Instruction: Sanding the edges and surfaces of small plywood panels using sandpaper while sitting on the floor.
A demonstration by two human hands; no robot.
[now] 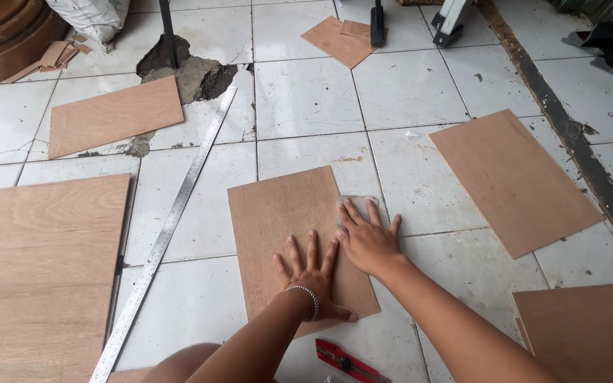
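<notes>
Left hand: left hand (311,273) lies flat with fingers spread wide on the plywood panel (289,227), palm down near the panel's lower right part; a beaded bracelet (306,298) circles the wrist.
Right hand: right hand (367,241) lies palm down, fingers spread a little, across the panel's right edge; its fingertips rest on a small grey sheet (358,206) (it looks like sandpaper, though I cannot tell for sure) that lies at that edge, partly on the floor tile.
Hands together: the two hands are just beside each other, the left thumb side near the heel of the right hand; neither one grips or pinches anything.
Panel: a brown rectangle flat on the white tiled floor (306,99), its long side running away from the person, slightly turned.
Ruler: a long metal ruler (168,227) lies on the tiles to the left of the panel, running diagonally from the near left up toward the broken patch of floor (193,74).
Knife: a red utility knife (345,362) lies on the floor just below the panel's near edge, close to the person's forearms.
Other boards: a large wood sheet (40,273) at far left, a smaller board (115,117) above it, another board (512,181) to the right, well apart from the hands, and one more board corner (590,333) at lower right.
</notes>
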